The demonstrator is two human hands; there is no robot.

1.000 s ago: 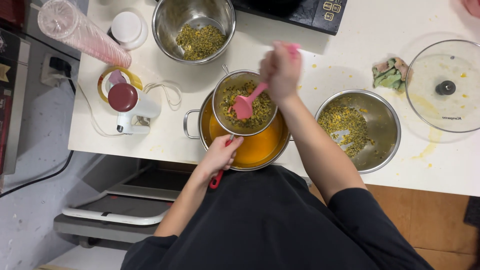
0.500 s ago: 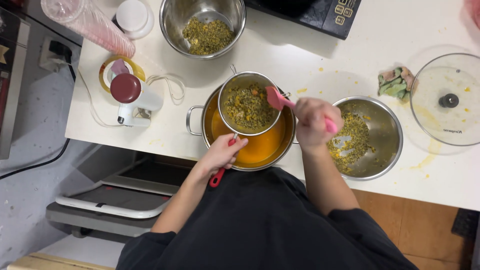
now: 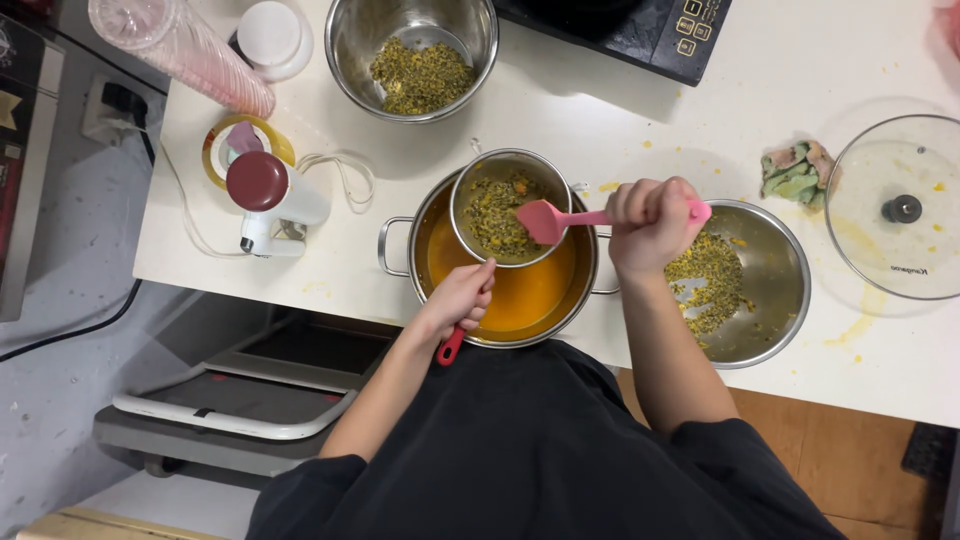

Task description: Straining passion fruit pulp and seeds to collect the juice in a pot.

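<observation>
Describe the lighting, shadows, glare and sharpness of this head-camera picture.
Head view: even overhead light, sharp focus throughout; soft shadows beside the pot and upper steel bowl on the white table; mild glare on the glass lid; right hand with pink spatula and left hand show no motion blur.

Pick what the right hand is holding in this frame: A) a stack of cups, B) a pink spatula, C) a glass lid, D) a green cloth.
B: the right hand grips the handle of the pink spatula, whose blade sits over the strainer above the pot of orange liquid.
</observation>
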